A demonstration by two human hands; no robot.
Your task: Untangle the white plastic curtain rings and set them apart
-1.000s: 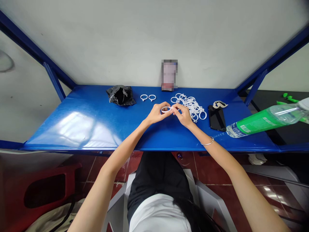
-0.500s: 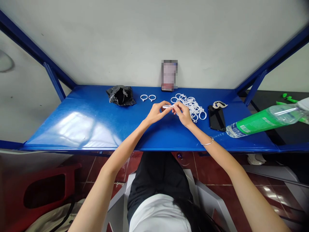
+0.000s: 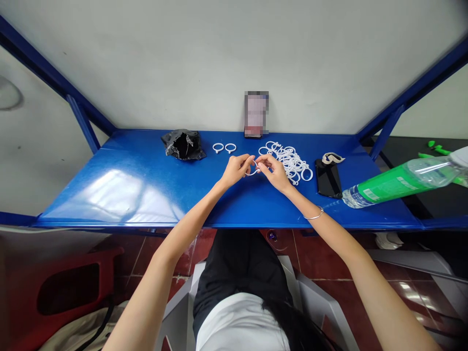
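Between my hands, just above the blue table, is a white plastic curtain ring (image 3: pixel 252 174) with a small eyelet. My left hand (image 3: pixel 235 169) pinches the ring's left side between thumb and fingers. On its other side, near the eyelet, the fingers of my right hand (image 3: pixel 275 174) are closed on it. A pile of similar white rings (image 3: pixel 291 161) lies just beyond and to the right of my right hand. Two single rings, a left one (image 3: pixel 218 150) and a right one (image 3: pixel 230 151), lie side by side beyond my left hand.
A crumpled black bag (image 3: pixel 186 148) sits open at the back left. One phone (image 3: pixel 255 117) leans on the wall. Another phone (image 3: pixel 328 179) lies at right beside a beige strip (image 3: pixel 332 158). A green-labelled bottle (image 3: pixel 398 183) stands near the table's (image 3: pixel 204 195) right end.
The ring has been turned from edge-on to tilted, so its round opening now shows. My fingers have shifted slightly on it; the pile and the two single rings have stayed put.
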